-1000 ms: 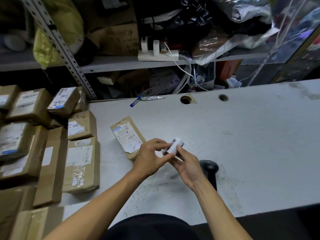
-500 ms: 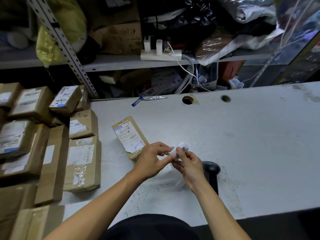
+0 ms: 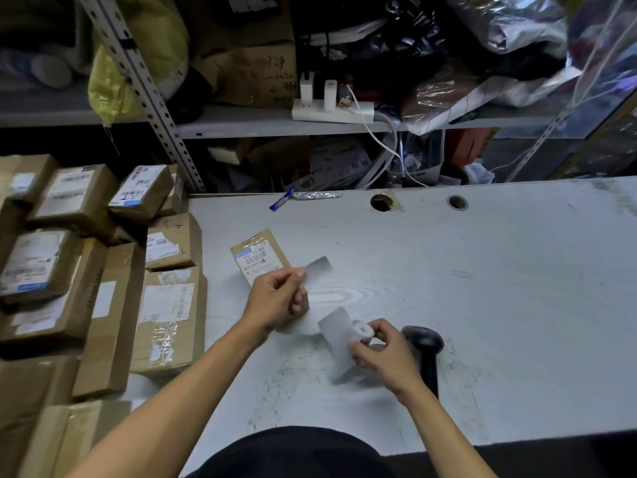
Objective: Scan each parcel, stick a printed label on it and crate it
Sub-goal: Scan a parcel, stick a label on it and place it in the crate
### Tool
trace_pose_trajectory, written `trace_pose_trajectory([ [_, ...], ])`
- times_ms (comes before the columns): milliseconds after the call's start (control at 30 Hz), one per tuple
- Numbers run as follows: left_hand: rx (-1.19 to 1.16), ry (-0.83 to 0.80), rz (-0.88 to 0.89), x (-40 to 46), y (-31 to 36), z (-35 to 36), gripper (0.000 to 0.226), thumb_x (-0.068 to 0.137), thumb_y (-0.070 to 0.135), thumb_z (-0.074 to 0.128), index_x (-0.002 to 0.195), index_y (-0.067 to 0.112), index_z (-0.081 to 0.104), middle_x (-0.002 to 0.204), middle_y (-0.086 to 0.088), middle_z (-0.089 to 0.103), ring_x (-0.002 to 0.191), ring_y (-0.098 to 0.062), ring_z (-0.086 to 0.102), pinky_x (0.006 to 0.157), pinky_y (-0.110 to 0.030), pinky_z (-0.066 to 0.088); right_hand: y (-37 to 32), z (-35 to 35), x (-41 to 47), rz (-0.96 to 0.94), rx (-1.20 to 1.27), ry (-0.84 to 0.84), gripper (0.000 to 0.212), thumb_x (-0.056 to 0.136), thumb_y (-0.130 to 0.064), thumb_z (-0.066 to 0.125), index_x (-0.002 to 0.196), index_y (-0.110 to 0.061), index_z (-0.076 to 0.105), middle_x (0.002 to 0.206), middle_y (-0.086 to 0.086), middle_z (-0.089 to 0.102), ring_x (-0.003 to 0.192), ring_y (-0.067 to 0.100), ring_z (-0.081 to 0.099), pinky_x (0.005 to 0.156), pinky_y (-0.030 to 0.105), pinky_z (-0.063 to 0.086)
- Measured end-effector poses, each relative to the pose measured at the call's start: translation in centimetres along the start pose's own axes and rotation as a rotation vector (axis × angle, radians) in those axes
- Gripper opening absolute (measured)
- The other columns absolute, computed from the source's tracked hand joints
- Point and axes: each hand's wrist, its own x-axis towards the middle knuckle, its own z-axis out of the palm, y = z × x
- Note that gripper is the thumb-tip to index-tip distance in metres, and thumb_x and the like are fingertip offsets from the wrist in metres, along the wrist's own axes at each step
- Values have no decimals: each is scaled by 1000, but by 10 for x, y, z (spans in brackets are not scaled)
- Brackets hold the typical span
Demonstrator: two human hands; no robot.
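head | left hand (image 3: pixel 275 298) pinches blurred grey label (image 3: pixel 319 265) | right hand (image 3: pixel 382 353) grips white backing strip (image 3: pixel 336 334)

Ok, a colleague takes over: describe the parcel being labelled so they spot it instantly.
On the white table, right of the stacked cardboard boxes, one small brown parcel lies alone just beyond the left hand. Unlike the stacked ones, it lies apart, angled, barcode label up.
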Motion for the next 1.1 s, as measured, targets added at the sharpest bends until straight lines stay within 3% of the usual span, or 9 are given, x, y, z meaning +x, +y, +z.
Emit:
trace_pose_trajectory([
  [133, 39, -163, 31, 0, 6, -21, 14, 97, 5, 62, 101, -2, 73, 87, -21, 74, 77, -24, 74, 70, -26, 61, 19, 8, -2, -37, -504, -62, 40, 63, -48, 77, 98, -40, 60, 102, -16, 65, 96, 2, 61, 77, 19, 50],
  [200, 48, -216, 23, -3, 1, -28, 14, 95, -1, 63, 104, -2, 74, 97, -21, 75, 88, -24, 74, 77, -26, 60, 17, 12, -3, -92, -475, -64, 56, 63, -56, 80, 113, -45, 57, 116, -24, 53, 110, -4, 49, 87, 16, 43],
  [300, 102, -295, 11, -12, -4, -35, 21, 91, -10, 63, 98, 4, 77, 102, -14, 76, 89, -15, 73, 78, -20, 55, -10, 24, -5, -159, -178, 44, 46, 78, -65, 68, 118, -43, 61, 120, -22, 59, 107, -7, 52, 85, 17, 43],
  [433, 200, -444, -28, -19, -12, -42, 32, 82, -8, 66, 95, 17, 81, 100, -10, 75, 93, -18, 67, 83, -29, 53, -49, 40, 6, -44, -17, -183, 29, 98, -41, 62, 121, -25, 70, 109, -7, 72, 91, 8, 68, 71, 21, 51],
  [533, 213, -502, -48, -21, -12, -45, 38, 74, -2, 65, 107, 15, 76, 109, -21, 68, 91, -23, 62, 79, -31, 51, -62, 49, 12, 17, -40, -405, 17, 94, -29, 70, 101, -16, 79, 95, 4, 77, 80, 14, 70, 71, 24, 51],
  [667, -11, -460, -169, -22, -8, -55, 63, 80, -15, 68, 133, 17, 58, 121, -17, 69, 100, -24, 70, 88, -33, 56, -65, 62, 15, -3, 38, -324, 10, 89, -18, 76, 94, -10, 79, 81, 7, 76, 71, 16, 67, 63, 23, 48],
  [800, -326, -313, -225, -27, -14, -56, 61, 80, 0, 80, 134, 12, 54, 123, -23, 67, 114, -39, 67, 99, -45, 55, -70, 76, 13, 20, 296, -160, 8, 90, -10, 74, 96, -4, 74, 85, 15, 77, 75, 23, 72, 62, 24, 54],
  [900, -170, -130, -172, -31, -20, -45, 43, 81, 20, 81, 117, 3, 66, 111, -18, 73, 103, -32, 73, 93, -43, 58, -73, 86, 8, 52, 369, -170, 19, 91, -12, 73, 107, -3, 70, 94, 18, 77, 85, 29, 76, 68, 28, 58],
  [1100, -20, 7, -40, -32, -21, -48, 13, 95, 11, 68, 99, -1, 68, 96, -14, 77, 93, -30, 75, 85, -40, 61, -68, 88, 5, -1, 187, -187, 18, 96, -27, 68, 102, -11, 75, 96, 8, 78, 85, 26, 77, 75, 35, 60],
])
